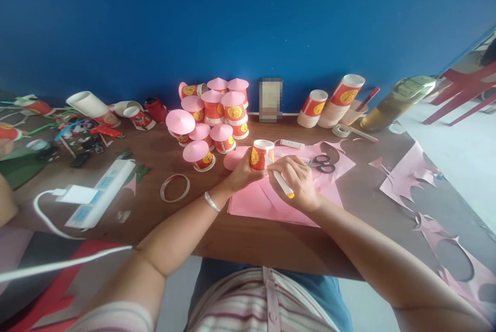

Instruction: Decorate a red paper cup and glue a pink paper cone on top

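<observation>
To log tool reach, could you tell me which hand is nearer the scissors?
Right. The right hand lies just beside the scissors; the left hand is farther, gripping the cup.

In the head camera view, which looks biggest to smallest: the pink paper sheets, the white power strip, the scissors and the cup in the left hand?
1. Pink paper sheets
2. White power strip
3. Scissors and the cup held by the left hand look about alike, so I won't rank them.

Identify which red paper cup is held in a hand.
The uncapped red paper cup in the left hand; the others sit untouched, most wearing pink paper cone lids.
</observation>
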`<state>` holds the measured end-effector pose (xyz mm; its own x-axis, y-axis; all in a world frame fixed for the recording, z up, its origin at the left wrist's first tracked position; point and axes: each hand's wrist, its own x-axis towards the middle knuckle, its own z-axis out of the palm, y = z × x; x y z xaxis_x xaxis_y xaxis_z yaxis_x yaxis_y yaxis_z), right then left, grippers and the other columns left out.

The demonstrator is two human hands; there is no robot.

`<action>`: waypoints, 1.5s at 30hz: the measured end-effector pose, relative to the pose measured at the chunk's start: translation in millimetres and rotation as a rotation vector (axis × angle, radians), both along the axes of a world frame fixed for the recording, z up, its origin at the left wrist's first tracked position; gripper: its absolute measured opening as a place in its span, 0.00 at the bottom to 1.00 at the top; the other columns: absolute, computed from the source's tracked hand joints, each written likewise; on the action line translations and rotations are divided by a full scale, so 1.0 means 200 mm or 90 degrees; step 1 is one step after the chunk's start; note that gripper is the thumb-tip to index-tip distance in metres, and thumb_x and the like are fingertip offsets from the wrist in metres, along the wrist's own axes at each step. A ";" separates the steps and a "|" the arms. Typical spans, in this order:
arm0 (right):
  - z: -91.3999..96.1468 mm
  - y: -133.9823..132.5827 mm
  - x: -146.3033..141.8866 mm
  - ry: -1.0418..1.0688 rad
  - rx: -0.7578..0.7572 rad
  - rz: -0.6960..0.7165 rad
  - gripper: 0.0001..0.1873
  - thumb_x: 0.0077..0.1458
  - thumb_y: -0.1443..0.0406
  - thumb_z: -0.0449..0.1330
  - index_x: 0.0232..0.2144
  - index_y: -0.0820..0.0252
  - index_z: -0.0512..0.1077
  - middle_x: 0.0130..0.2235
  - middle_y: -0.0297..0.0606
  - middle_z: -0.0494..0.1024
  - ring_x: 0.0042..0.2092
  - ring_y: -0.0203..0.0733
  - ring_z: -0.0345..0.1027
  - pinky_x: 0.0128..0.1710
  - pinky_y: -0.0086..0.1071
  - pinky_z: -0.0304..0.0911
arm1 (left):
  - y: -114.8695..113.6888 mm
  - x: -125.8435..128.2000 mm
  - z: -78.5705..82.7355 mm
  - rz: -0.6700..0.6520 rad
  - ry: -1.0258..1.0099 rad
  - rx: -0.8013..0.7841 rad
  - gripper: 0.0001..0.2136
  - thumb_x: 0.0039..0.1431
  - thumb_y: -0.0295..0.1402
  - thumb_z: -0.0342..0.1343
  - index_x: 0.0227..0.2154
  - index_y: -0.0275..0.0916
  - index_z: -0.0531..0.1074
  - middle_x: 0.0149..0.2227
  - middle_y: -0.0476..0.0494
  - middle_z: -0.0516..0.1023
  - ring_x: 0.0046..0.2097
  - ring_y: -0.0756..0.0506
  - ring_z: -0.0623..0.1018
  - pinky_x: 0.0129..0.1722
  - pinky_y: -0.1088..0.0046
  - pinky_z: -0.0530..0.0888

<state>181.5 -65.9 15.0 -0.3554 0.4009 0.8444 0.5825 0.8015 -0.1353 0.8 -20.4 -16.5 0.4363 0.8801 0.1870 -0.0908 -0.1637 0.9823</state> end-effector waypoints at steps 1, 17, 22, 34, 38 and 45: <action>0.00 0.00 0.00 -0.002 -0.002 0.002 0.10 0.61 0.75 0.57 0.42 0.55 0.68 0.34 0.35 0.79 0.33 0.40 0.74 0.36 0.36 0.69 | 0.00 0.00 0.00 -0.001 0.001 -0.006 0.24 0.50 0.37 0.70 0.47 0.42 0.67 0.41 0.43 0.73 0.44 0.39 0.77 0.43 0.57 0.77; 0.02 -0.01 -0.01 0.008 0.011 0.013 0.10 0.62 0.75 0.57 0.43 0.56 0.68 0.33 0.35 0.79 0.33 0.40 0.73 0.37 0.37 0.70 | 0.00 0.01 0.00 -0.007 -0.007 0.009 0.20 0.49 0.33 0.70 0.43 0.41 0.69 0.39 0.44 0.73 0.40 0.43 0.76 0.39 0.62 0.77; 0.01 0.00 -0.01 0.001 -0.001 0.008 0.09 0.62 0.74 0.58 0.42 0.56 0.68 0.33 0.35 0.79 0.33 0.40 0.74 0.37 0.37 0.70 | 0.00 0.01 -0.01 -0.003 -0.023 -0.016 0.24 0.47 0.33 0.72 0.45 0.41 0.68 0.41 0.43 0.74 0.42 0.42 0.77 0.41 0.62 0.77; 0.00 0.00 0.01 0.006 0.016 0.025 0.12 0.61 0.75 0.59 0.45 0.57 0.69 0.33 0.35 0.78 0.34 0.40 0.75 0.38 0.37 0.70 | 0.01 -0.02 0.01 -0.030 -0.062 -0.058 0.20 0.53 0.39 0.70 0.46 0.41 0.72 0.43 0.44 0.76 0.47 0.40 0.76 0.49 0.59 0.74; -0.01 0.02 0.02 0.007 0.014 0.008 0.12 0.61 0.75 0.58 0.45 0.56 0.68 0.33 0.35 0.79 0.34 0.40 0.74 0.37 0.37 0.70 | 0.02 -0.01 0.02 -0.033 -0.093 -0.086 0.17 0.53 0.40 0.68 0.43 0.41 0.73 0.40 0.45 0.76 0.46 0.40 0.77 0.50 0.58 0.73; -0.01 0.03 0.03 0.022 -0.007 -0.001 0.12 0.61 0.75 0.58 0.43 0.55 0.68 0.35 0.35 0.81 0.35 0.40 0.76 0.36 0.36 0.69 | 0.01 -0.01 0.05 -0.045 -0.091 -0.094 0.15 0.53 0.39 0.69 0.40 0.39 0.73 0.38 0.45 0.75 0.43 0.43 0.76 0.48 0.62 0.73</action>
